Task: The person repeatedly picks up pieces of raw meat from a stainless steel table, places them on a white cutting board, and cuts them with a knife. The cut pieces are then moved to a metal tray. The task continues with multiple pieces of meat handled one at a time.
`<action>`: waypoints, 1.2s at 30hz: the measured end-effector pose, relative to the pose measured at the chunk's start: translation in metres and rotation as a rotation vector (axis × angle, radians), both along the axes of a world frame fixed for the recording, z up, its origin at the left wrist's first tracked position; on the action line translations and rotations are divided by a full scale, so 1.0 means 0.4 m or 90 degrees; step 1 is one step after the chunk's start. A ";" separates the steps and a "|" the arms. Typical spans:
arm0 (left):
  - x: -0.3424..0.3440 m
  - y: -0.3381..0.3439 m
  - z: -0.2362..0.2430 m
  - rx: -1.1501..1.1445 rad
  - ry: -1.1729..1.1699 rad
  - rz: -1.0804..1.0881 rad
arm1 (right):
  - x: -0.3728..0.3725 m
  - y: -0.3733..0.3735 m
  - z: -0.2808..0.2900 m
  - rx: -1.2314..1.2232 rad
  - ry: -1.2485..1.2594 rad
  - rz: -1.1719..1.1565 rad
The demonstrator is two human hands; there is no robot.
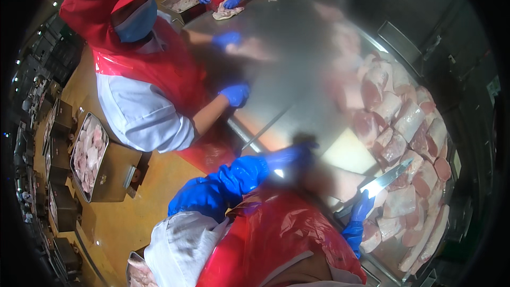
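Observation:
My left hand (pixel 291 157), in a blue glove with a blue sleeve cover, is motion-blurred and rests on a blurred pink piece of meat (pixel 332 179) on the white cutting board (pixel 348 152). My right hand (pixel 360 213), also blue-gloved, grips the handle of a knife (pixel 387 178). The shiny blade points up and to the right, over the edge of the meat pile. My red apron (pixel 276 236) fills the lower middle of the view.
Several raw meat cuts (pixel 406 122) are heaped along the right of the steel table (pixel 287 48). A co-worker in a red hood and apron (pixel 159 69) works at the left with blue gloves (pixel 236 94). Another person's gloved hands (pixel 232 1) handle meat at the far end. Metal trays of meat (pixel 89 155) stand left.

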State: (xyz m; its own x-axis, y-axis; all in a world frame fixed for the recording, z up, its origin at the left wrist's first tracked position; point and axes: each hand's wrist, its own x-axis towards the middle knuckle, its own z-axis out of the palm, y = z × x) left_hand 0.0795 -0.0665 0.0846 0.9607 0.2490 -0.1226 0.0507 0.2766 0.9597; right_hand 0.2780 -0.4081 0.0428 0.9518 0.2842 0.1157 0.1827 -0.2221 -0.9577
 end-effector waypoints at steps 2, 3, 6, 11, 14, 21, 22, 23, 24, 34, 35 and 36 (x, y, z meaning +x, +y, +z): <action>-0.019 -0.001 0.022 -0.096 -0.006 0.073 | -0.003 -0.014 0.003 -0.016 0.044 -0.051; -0.046 0.002 0.043 -0.058 0.001 0.077 | -0.014 -0.026 0.001 0.005 0.015 -0.082; -0.120 0.046 -0.113 0.015 0.008 0.090 | 0.011 0.027 -0.023 0.021 0.007 -0.123; -0.136 0.022 -0.122 0.400 0.108 -0.080 | -0.014 0.069 -0.005 -0.100 -0.104 -0.109; -0.126 -0.013 -0.147 0.407 0.069 -0.059 | -0.013 0.077 0.002 -0.085 -0.092 -0.106; -0.133 -0.043 -0.098 0.371 0.065 -0.075 | 0.006 0.050 -0.015 -0.162 -0.166 -0.086; -0.142 -0.042 -0.091 0.375 0.048 -0.050 | 0.004 0.061 -0.005 -0.162 -0.173 -0.080; -0.148 -0.043 -0.084 0.380 0.031 -0.026 | 0.004 0.068 0.004 -0.163 -0.180 -0.074; -0.146 -0.046 -0.077 0.393 0.059 -0.011 | 0.006 0.071 0.011 -0.164 -0.186 -0.068; -0.119 -0.147 -0.067 0.471 0.221 -0.007 | 0.055 0.051 0.040 -0.284 -0.186 0.035; -0.125 -0.167 -0.089 0.517 0.182 0.046 | 0.059 0.047 0.031 -0.299 -0.191 0.030; -0.123 -0.176 -0.086 0.500 0.191 0.039 | 0.063 0.039 0.017 -0.313 -0.196 0.024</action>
